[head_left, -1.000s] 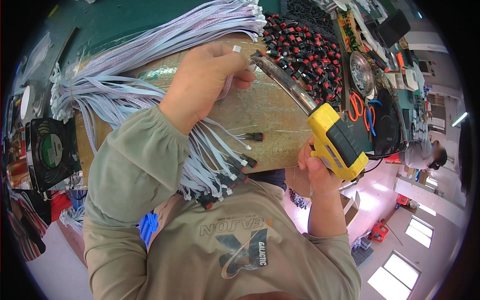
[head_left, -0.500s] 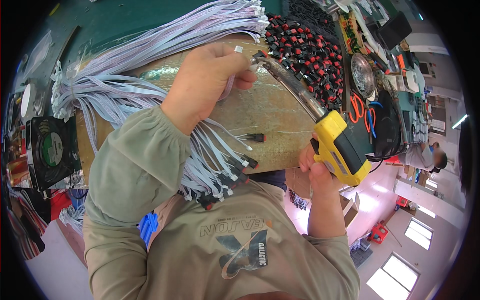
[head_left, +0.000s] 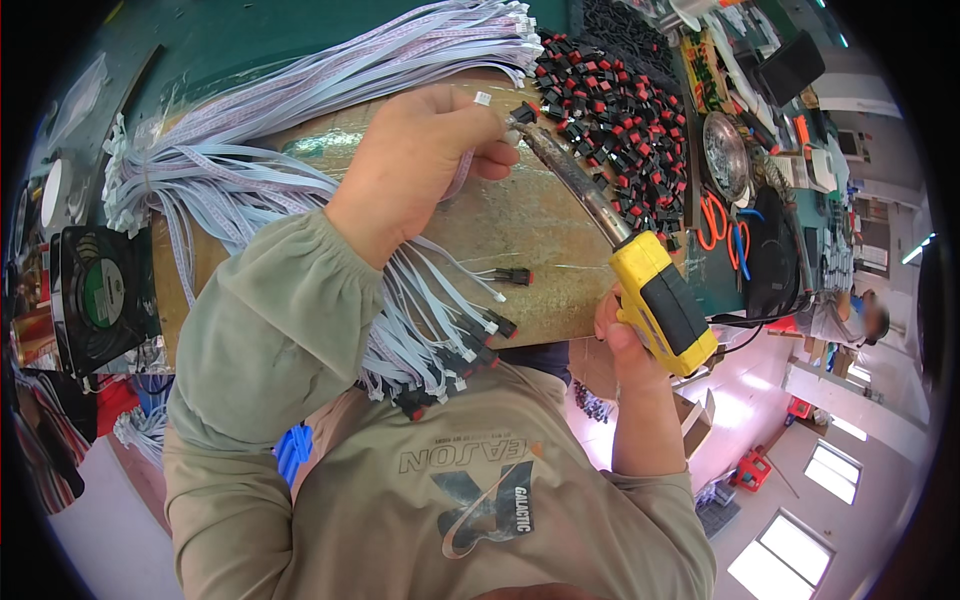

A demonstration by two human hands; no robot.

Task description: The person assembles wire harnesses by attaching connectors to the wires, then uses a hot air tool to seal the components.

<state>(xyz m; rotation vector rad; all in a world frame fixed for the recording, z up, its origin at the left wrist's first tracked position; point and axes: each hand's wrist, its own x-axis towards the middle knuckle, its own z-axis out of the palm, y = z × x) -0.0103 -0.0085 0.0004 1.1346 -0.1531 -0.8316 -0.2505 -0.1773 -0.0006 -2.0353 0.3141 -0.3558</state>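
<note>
My left hand (head_left: pixel 420 150) is closed in a pinch on a flat white ribbon cable (head_left: pixel 460 176); the cable's white plug (head_left: pixel 482 99) sticks up past the fingers. At the fingertips is a small black switch (head_left: pixel 524 113); whether the fingers touch it is hard to tell. A yellow-and-black soldering gun (head_left: pixel 662 300) sits in my right hand (head_left: pixel 632 345), which is wrapped round its handle. The gun's long metal barrel slants up to the left, and its tip is by the cable end and the switch. The exact contact there is too small to make out.
Bundles of white ribbon cables (head_left: pixel 350 62) lie across the board (head_left: pixel 560 250). Cables with black-and-red switches (head_left: pixel 420 350) lie near my body. Right of the barrel is a heap of switches (head_left: pixel 625 130), then a metal dish (head_left: pixel 725 155) and orange-handled scissors (head_left: pixel 711 222). A fan (head_left: pixel 100 295) stands left.
The soldering gun's body has swung left, its barrel now steeper, with the tip still at the cable end. My right hand shifted slightly with it. The left hand has barely moved.
</note>
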